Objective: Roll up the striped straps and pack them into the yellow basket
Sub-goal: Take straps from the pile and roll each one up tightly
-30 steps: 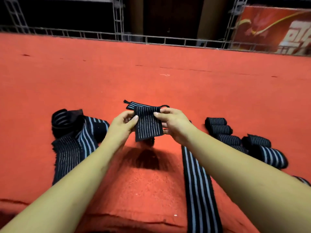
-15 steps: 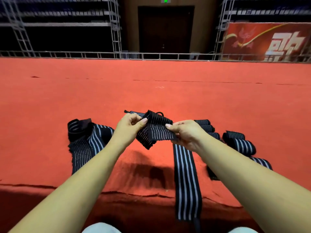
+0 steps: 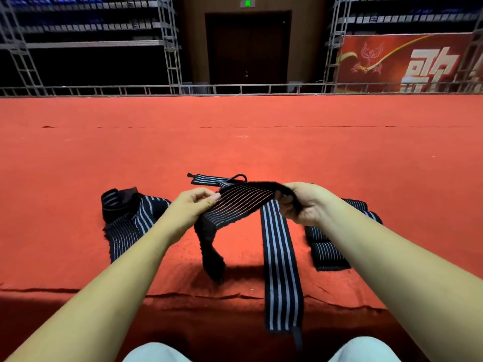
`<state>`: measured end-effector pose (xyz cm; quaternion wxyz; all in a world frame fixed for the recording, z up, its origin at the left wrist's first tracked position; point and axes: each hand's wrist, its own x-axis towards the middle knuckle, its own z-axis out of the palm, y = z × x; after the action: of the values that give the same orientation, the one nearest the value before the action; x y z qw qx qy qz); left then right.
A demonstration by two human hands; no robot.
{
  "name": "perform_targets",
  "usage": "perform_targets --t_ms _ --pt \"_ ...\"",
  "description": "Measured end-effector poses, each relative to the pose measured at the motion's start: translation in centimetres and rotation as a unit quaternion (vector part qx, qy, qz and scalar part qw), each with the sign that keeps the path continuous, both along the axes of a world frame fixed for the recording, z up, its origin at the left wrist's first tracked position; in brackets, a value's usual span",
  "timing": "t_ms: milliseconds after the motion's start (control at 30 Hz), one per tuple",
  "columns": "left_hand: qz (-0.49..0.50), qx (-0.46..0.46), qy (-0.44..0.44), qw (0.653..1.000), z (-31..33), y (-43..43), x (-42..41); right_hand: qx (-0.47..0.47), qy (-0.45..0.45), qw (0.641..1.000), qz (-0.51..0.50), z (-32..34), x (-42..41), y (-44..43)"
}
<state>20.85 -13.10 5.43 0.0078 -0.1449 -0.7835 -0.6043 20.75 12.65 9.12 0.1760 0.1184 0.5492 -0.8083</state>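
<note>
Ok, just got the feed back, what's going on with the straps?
A person is working bare-handed. The left grip pinches one end of a striped strap and the right grip curls round the other, holding it stretched above the red carpet; it is not rolled yet. Loose straps lie to the left, rolled straps to the right, partly behind the right arm. No yellow basket is in view.

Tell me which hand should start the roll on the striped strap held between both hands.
Probably the right hand: its fingers curl round one end of the black elastic strap with thin pale stripes. The left hand only pinches it farther along, with the loose tail hanging below.
</note>
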Motion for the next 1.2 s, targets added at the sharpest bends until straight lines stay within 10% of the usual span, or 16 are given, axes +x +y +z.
perform_targets --t_ms 267,500,700,967,1200 --pt "-0.152 -0.036 -0.194 0.968 -3.5 -0.8 1.4 -0.111 0.025 0.985 -0.132 -0.6 -0.9 0.3" --pt "0.003 0.255 -0.164 0.953 -1.3 3.0 1.1 0.113 0.063 0.989 0.069 -3.0 1.8 -2.0" --pt "0.038 0.299 -0.152 0.941 -1.4 3.1 0.9 0.184 0.088 0.958 0.202 -5.1 2.9 -2.6" --pt "0.18 0.051 -0.044 0.981 -3.3 1.6 1.3 0.07 0.07 0.989 0.108 -4.1 2.8 -1.7" --pt "-0.111 -0.132 0.166 0.971 -4.3 2.0 2.4 -0.077 -0.076 0.994 0.026 -2.1 2.4 -2.2"
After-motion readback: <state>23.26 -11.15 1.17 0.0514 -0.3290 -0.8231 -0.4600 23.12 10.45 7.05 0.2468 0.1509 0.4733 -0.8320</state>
